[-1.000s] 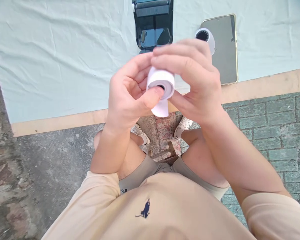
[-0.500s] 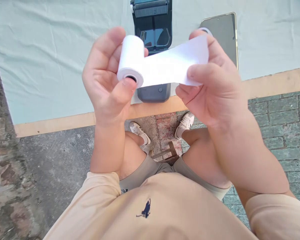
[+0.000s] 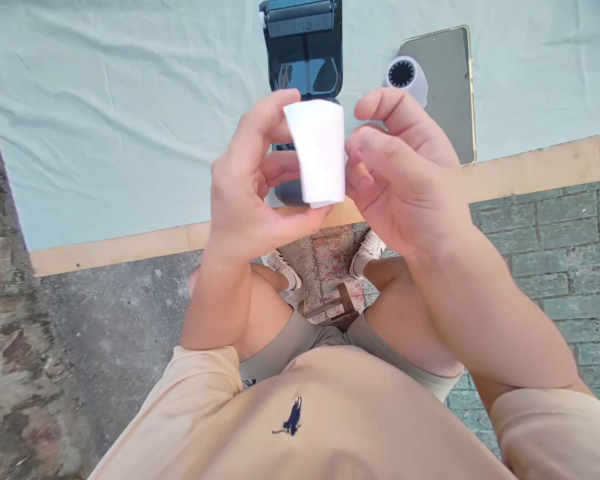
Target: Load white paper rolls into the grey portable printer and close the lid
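Note:
My left hand [image 3: 250,180] is closed on a white paper roll [image 3: 320,150], fingers behind it and thumb under its lower end. The roll's loose end lies wrapped close round it, its edge slanting at the left. Just right of the roll is my right hand [image 3: 410,167], its curled fingers apart with no paper between them; whether a fingertip brushes the roll I cannot tell. Behind the roll stands a dark portable printer [image 3: 305,57], its lid swung up and its body mostly hidden by my left hand and the roll.
A smartphone [image 3: 447,100] lies on the pale cloth [image 3: 130,120] at the right. Against its left side is a white rounded object [image 3: 419,83] with a black toothed ring. The table's tan edge [image 3: 545,163] runs in front, above my legs and a brick floor [image 3: 565,267].
The paper strip stretched between my hands is wound back against the roll. My right hand has let go of it. My left hand moved right and turned the roll.

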